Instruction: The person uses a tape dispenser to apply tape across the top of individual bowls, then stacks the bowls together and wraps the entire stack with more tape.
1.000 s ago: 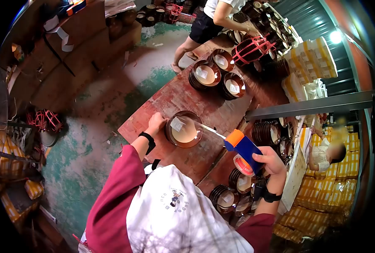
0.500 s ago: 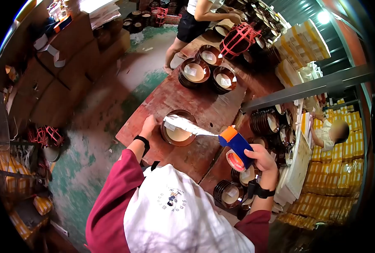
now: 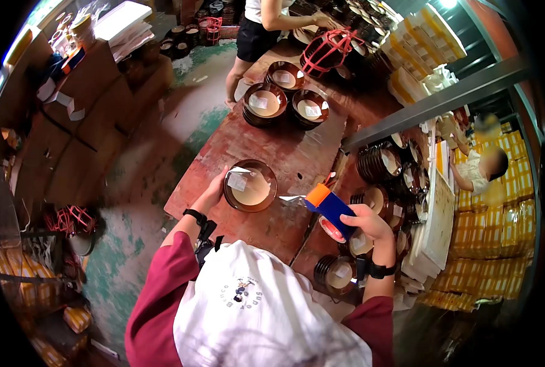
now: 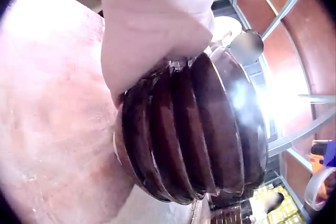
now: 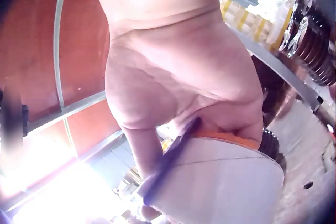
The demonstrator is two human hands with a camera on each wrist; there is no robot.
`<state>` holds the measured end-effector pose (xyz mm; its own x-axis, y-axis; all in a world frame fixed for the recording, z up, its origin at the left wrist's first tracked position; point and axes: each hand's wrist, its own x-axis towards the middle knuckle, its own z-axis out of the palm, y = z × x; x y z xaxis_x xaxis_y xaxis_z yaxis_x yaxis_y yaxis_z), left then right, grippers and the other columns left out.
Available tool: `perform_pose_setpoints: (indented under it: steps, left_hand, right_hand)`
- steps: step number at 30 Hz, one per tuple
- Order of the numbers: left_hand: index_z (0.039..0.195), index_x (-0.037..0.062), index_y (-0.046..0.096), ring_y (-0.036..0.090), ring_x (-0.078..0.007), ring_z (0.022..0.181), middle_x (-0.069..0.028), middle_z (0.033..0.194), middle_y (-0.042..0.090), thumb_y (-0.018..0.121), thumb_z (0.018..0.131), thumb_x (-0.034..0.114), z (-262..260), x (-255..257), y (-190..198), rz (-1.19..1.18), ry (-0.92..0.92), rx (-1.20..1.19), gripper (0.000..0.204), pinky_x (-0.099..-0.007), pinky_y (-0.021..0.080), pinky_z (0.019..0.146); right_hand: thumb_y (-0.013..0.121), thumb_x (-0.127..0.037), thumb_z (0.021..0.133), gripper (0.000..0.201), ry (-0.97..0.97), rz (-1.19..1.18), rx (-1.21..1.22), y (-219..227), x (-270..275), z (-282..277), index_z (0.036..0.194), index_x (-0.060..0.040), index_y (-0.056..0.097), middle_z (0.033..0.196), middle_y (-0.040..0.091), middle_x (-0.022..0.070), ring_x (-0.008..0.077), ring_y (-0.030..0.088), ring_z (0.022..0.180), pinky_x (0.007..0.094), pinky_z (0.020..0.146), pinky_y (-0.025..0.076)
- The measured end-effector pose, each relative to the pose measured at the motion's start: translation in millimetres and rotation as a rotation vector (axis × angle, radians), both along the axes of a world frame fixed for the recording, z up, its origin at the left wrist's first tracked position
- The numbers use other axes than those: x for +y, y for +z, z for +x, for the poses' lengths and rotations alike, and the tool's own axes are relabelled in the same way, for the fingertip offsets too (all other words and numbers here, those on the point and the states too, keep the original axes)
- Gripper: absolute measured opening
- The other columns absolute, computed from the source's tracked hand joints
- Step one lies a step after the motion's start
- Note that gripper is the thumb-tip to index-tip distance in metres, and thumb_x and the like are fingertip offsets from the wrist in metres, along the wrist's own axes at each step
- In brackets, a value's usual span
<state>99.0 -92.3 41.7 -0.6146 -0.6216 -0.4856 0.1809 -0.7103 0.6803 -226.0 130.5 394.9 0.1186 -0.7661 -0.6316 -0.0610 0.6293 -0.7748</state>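
Note:
A stack of dark brown glazed bowls (image 3: 266, 177) stands on the reddish table, a white label (image 3: 237, 181) inside the top bowl. My left hand (image 3: 211, 189) grips the stack's left side at the rim. In the left wrist view the palm lies against the bowls (image 4: 184, 129), fingers hidden behind them. A short piece of clear tape (image 3: 240, 170) shows at the rim beside this hand. To the right, my right hand (image 3: 370, 221) holds a blue and orange tape dispenser (image 3: 330, 210) above the table. A loose tape end (image 3: 292, 199) sticks out from it toward the bowls.
Three more bowl stacks (image 3: 265, 101) stand farther along the table (image 3: 223, 147). A metal beam (image 3: 431, 104) crosses at the right, with more stacked bowls (image 3: 376, 160) below it. A person (image 3: 260, 37) works beside a red frame (image 3: 333, 52); another person (image 3: 477, 171) is at the right.
The tape strip that ran from the bowls to the dispenser has parted, leaving a gap. My right hand and dispenser have shifted slightly. The head view has swung, moving the scene leftward.

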Motion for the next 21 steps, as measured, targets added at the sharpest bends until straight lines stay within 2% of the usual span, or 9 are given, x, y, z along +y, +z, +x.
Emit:
perform_pose_setpoints:
  steps: [1,2,5,6,7,9,12,15,21]
  left_hand:
    - [0.136,0.0057,0.061,0.059,-0.0207,0.12,-0.0095,0.132,0.066,0.042,0.104,0.063,1,0,-2,-0.002,-0.005,-0.002,0.068,-0.0345,0.043,0.105]
    - [0.133,0.0071,0.064,0.061,-0.0205,0.116,-0.0071,0.129,0.068,0.046,0.105,0.054,3,-1,-4,0.066,0.023,-0.074,0.057,-0.0342,0.048,0.098]
    - [0.13,0.0054,0.064,0.06,-0.0188,0.119,-0.0069,0.129,0.068,0.049,0.107,0.037,1,-8,4,-0.276,0.147,-0.404,0.042,-0.0341,0.045,0.103]
    - [0.131,0.0032,0.064,0.058,-0.0235,0.126,-0.0115,0.134,0.065,0.055,0.104,0.03,-3,-8,7,-0.447,0.261,-0.386,0.039,-0.0351,0.044,0.106]
    - [0.134,0.0036,0.062,0.055,-0.0265,0.13,-0.0132,0.137,0.062,0.058,0.102,0.032,-7,-2,27,-0.653,0.232,-0.432,0.043,-0.0384,0.042,0.109]
    - [0.141,0.0045,0.057,0.049,-0.0327,0.137,-0.0166,0.144,0.056,0.064,0.097,0.036,-16,20,103,-1.066,0.172,-0.512,0.054,-0.0452,0.037,0.115]
    - [0.153,0.0088,0.043,0.026,-0.0387,0.151,-0.0151,0.161,0.036,0.073,0.088,0.044,-27,55,142,-1.596,-0.274,-0.719,0.079,-0.0548,0.019,0.124]
    - [0.159,0.0122,0.03,0.016,-0.0395,0.154,-0.0093,0.168,0.023,0.077,0.081,0.051,-34,81,147,-1.694,-0.64,-0.859,0.099,-0.0628,0.01,0.123]
    - [0.159,0.0152,0.032,0.019,-0.0361,0.154,-0.0049,0.165,0.029,0.078,0.076,0.032,-37,86,122,-1.834,-0.637,-0.988,0.097,-0.0609,0.011,0.124]
  right_hand:
    - [0.065,-0.025,0.1,0.031,0.049,0.017,-0.013,2,1,2,0.112,0.0042,0.066,0.091,0.069,0.0037,0.0112,0.062,0.075,0.0289,0.073,0.052]
    - [0.065,-0.025,0.1,0.031,0.12,0.039,-0.06,-22,7,-15,0.112,0.0032,0.065,0.09,0.07,0.0054,0.0127,0.064,0.074,0.0299,0.072,0.053]
    - [0.065,-0.025,0.099,0.029,0.169,0.08,0.196,-44,18,-27,0.11,0.0018,0.066,0.091,0.071,0.0053,0.0128,0.067,0.077,0.0293,0.073,0.053]
    - [0.065,-0.025,0.099,0.028,0.19,0.095,0.204,-59,21,-34,0.111,0.0009,0.066,0.091,0.072,0.0057,0.0133,0.068,0.082,0.0295,0.076,0.053]
    - [0.066,-0.024,0.099,0.029,0.205,0.092,0.204,-73,24,-40,0.111,0.0016,0.066,0.091,0.072,0.0056,0.0136,0.068,0.082,0.0298,0.077,0.053]
    - [0.067,-0.023,0.098,0.03,0.24,0.085,0.204,-93,24,-48,0.113,0.0031,0.065,0.092,0.071,0.0053,0.014,0.067,0.084,0.0304,0.079,0.053]
    - [0.066,-0.025,0.099,0.033,0.261,0.115,0.151,-120,18,-59,0.116,0.003,0.064,0.095,0.071,0.0056,0.0147,0.068,0.086,0.0316,0.082,0.053]
    - [0.067,-0.026,0.098,0.034,0.29,0.119,0.159,-144,13,-71,0.117,0.0026,0.064,0.097,0.072,0.0058,0.0152,0.068,0.088,0.0323,0.084,0.053]
    - [0.068,-0.024,0.097,0.035,0.291,0.118,0.116,-163,14,-80,0.119,0.0027,0.064,0.101,0.072,0.0063,0.0159,0.068,0.089,0.0333,0.088,0.052]
